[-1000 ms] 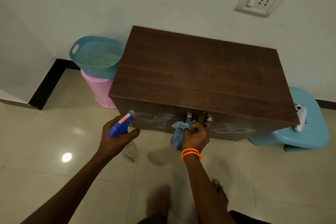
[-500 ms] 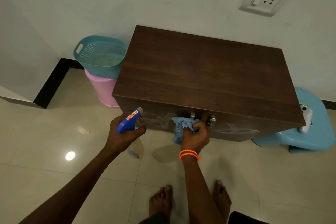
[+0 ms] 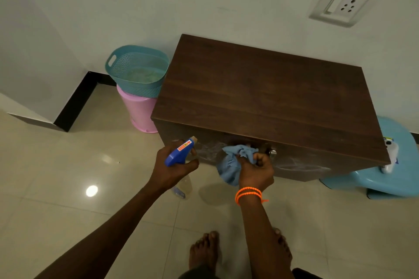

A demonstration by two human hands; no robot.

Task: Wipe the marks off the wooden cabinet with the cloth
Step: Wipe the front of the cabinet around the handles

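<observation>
The wooden cabinet (image 3: 267,99) stands against the wall, its front panel carrying whitish smears (image 3: 209,148) left of the metal handles and more (image 3: 299,164) to the right. The right hand (image 3: 255,171) bunches the blue cloth (image 3: 233,163) in curled fingers against the panel by the handles. The left hand (image 3: 174,167) wraps closed around a blue-topped spray bottle (image 3: 179,154). Wiping well likely means flattening the cloth and pressing in overlapping strokes across each smear.
</observation>
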